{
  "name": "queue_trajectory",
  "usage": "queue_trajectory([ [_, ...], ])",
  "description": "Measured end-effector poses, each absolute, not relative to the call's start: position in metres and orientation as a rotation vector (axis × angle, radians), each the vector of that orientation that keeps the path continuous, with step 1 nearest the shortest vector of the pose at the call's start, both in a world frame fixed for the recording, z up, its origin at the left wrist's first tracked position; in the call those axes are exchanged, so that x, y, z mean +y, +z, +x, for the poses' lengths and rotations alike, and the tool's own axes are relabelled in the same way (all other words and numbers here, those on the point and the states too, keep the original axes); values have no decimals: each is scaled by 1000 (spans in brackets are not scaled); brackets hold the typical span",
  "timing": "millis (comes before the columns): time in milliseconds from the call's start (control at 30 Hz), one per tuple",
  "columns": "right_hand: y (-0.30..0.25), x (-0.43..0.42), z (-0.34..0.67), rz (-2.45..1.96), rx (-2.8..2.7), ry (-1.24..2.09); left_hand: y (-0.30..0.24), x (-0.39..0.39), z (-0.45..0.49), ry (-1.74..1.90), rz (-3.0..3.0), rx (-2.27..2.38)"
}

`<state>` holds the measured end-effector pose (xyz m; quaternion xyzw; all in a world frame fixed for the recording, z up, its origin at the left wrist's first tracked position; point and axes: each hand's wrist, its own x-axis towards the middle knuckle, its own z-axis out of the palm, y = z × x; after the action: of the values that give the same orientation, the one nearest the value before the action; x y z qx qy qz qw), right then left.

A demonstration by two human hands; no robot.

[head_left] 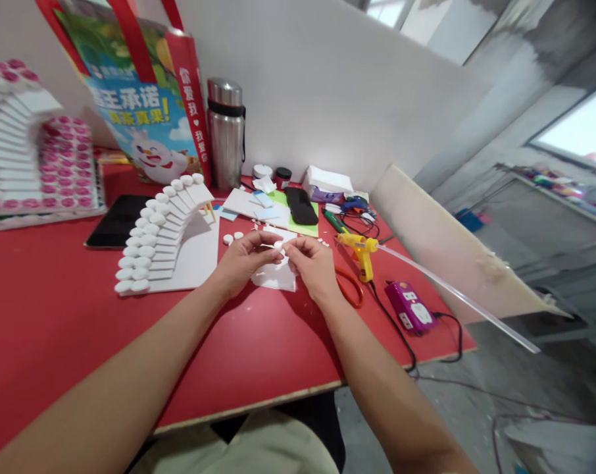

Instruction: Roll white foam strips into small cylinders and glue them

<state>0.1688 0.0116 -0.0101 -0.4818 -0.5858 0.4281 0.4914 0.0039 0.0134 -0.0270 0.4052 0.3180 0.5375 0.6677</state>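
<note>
Between the fingertips of my left hand (pixel 246 258) and my right hand (pixel 310 260) is a small white round piece (pixel 278 245). Both hands are closed in a pinch on it, above a white paper sheet (pixel 278 280) on the red table. Just left of my left hand lie two white discs (pixel 227 239). Farther left stands a white curved staircase model (pixel 172 243), with rows of white discs along its outer side and a flat base. Small white scraps (pixel 322 243) lie beyond my right hand.
A yellow glue gun (pixel 362 250) with a long clear stick, orange-handled scissors (pixel 350 286) and a purple power socket (pixel 410 307) are at the right. Behind are a phone (pixel 300 205), a steel flask (pixel 226 135) and a bag (pixel 145 99). A pink-and-white staircase model (pixel 19 148) stands far left.
</note>
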Motion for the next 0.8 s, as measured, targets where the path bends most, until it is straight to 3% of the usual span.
queue_trajectory([
  [133,2,8,182,-1280,-1533,998,-25,14,5,1215,840,724],
  [200,15,0,197,-1461,-1755,762,-24,15,4,1217,775,708],
  [300,32,-17,221,-1894,-2117,140,-23,17,4,1213,699,684],
  [367,35,-30,235,-2112,-2254,-52,-23,17,4,1207,668,675],
  [800,32,-27,241,-2307,-2467,202,-15,13,0,1213,449,686],
])
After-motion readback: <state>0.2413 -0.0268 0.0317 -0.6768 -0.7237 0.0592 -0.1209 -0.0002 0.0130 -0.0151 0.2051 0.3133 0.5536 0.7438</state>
